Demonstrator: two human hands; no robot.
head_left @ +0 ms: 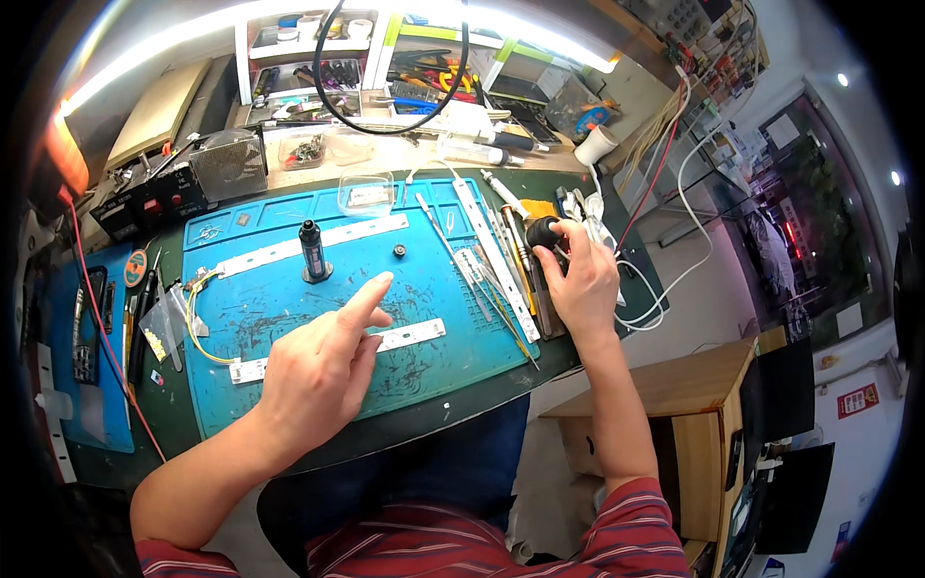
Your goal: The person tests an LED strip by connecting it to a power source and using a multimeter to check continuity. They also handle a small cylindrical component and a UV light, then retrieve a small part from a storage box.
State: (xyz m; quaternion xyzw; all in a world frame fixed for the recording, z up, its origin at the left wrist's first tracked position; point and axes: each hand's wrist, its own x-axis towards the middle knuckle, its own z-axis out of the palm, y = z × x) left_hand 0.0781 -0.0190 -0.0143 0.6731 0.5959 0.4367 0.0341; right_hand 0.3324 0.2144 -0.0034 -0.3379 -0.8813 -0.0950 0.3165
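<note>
Over the blue mat (462, 356) hovers my left hand (323, 371), empty, its index finger stretched out and the others loosely curled. Under it lies a white LED strip (414, 334), partly hidden by the hand. My right hand (583, 284), at the mat's right edge, has its fingers closed around a black rounded object (542, 231), whose kind I cannot make out. A dark cylindrical bottle (311, 252) stands upright on the mat, with a small black cap (399, 250) to its right. Behind the bottle runs another LED strip (318, 243), joined to the near one by yellow wires (193, 308).
Tweezers (438, 226) and a long white strip (496, 260) lie along the mat's right part. A clear plastic box (366, 195) sits at its back. Black equipment (154, 202) and a red cable (96, 318) are on the left. White cables (665, 299) loop at right.
</note>
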